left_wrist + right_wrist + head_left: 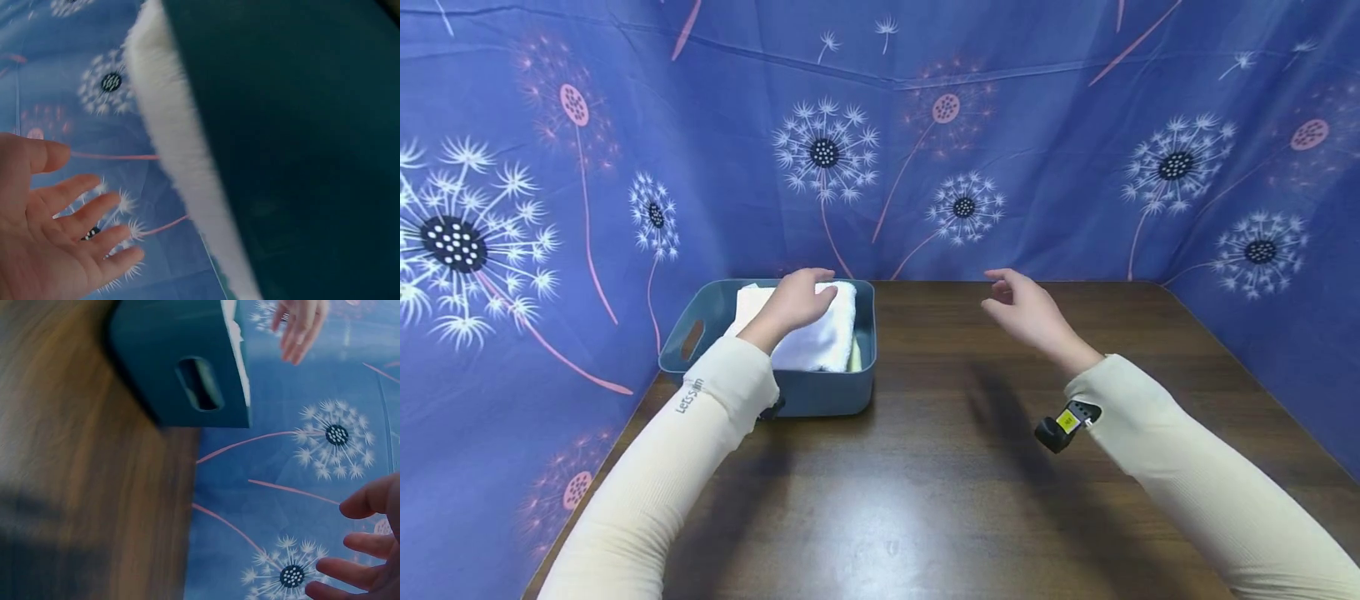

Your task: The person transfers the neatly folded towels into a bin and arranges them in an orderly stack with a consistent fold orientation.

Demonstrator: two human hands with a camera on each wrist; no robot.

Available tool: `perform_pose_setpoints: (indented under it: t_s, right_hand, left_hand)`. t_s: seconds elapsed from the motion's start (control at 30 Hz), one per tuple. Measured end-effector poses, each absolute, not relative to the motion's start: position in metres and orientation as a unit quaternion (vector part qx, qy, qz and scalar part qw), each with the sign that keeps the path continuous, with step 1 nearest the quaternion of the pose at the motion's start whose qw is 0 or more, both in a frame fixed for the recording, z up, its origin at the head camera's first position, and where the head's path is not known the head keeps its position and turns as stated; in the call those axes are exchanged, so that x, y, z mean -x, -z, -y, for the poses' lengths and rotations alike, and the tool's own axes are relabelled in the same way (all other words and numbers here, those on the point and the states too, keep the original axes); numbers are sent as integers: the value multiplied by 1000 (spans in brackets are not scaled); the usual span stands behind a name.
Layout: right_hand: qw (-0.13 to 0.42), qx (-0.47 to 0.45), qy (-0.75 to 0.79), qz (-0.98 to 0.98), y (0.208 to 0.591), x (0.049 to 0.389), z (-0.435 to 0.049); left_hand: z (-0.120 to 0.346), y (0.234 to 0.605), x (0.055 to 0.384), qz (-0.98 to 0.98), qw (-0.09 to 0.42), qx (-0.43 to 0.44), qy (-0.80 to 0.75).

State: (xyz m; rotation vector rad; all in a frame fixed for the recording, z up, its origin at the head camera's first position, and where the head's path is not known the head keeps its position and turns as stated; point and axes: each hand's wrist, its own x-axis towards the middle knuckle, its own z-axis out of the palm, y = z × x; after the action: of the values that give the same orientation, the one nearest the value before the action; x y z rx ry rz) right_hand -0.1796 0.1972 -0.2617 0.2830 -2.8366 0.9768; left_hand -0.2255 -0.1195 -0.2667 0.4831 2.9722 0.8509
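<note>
A teal plastic basket (820, 393) with cut-out handles stands at the left of the table. White fluffy towels (812, 346) lie folded inside it, with a pale yellow-green cloth (854, 357) showing at their right edge. Over the basket hovers my left hand (796, 302), its fingers spread and loosely bent, holding nothing; the left wrist view shows the hand (69, 231) apart from the white towel (181, 125). My right hand (1026, 310) is raised above the table to the right of the basket, fingers relaxed and nothing in them.
The dark brown wooden table (955, 500) reaches back to a blue curtain (895, 150) with dandelion prints, which also hangs along both sides. A black wrist camera (1060, 429) sticks out below the right sleeve.
</note>
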Motion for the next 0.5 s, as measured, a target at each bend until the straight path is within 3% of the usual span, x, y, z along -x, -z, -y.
perform_pose_setpoints:
  t_s: [0.27, 0.5]
  right_hand:
    - [155, -144, -210, 955, 289, 165, -197]
    - [211, -154, -180, 948, 309, 142, -202]
  left_hand:
    - [114, 283, 209, -978, -51, -168, -114]
    - [112, 303, 190, -983, -60, -164, -59]
